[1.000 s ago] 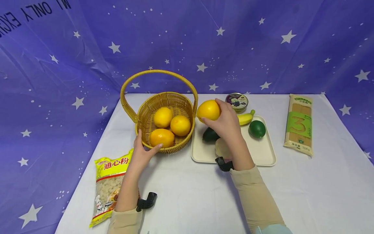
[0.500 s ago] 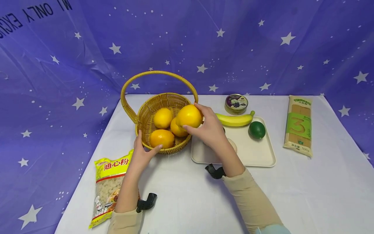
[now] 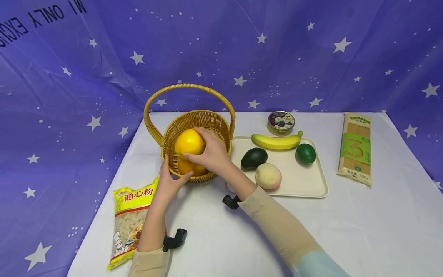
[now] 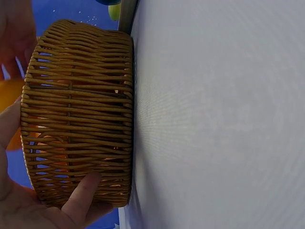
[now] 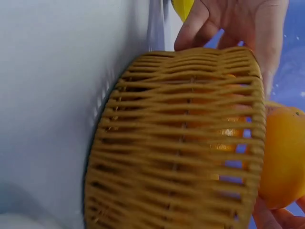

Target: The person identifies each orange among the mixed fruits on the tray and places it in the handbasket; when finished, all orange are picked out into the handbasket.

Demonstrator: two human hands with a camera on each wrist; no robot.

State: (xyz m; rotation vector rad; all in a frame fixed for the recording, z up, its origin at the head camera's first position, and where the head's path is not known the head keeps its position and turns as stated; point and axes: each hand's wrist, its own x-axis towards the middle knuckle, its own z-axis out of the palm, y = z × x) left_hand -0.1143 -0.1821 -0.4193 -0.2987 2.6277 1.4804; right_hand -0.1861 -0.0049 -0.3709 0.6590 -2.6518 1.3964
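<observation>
My right hand [image 3: 212, 154] holds an orange [image 3: 190, 142] over the inside of the round wicker basket [image 3: 169, 130]. In the right wrist view that orange [image 5: 286, 155] shows just past the basket's rim, with fingertips under it. Below it in the head view, another orange [image 3: 191, 167] lies in the basket, partly covered; the remaining fruit there is mostly hidden behind my right hand. My left hand [image 3: 169, 184] grips the basket's near left side, thumb at the rim and fingers against the woven outer wall [image 4: 81, 119].
Right of the basket, a cream tray [image 3: 297, 184] bears a banana [image 3: 277, 142], a dark avocado [image 3: 254, 158], a peach [image 3: 268, 176] and a green fruit [image 3: 305, 154]. Behind it stands a round tin [image 3: 281, 123]. A macaroni bag [image 3: 131, 219] lies left, a noodle packet [image 3: 355, 149] far right.
My right hand has carried the orange leftward, from above the tray across the basket's right rim to its left inside. The left hand has stayed on the basket.
</observation>
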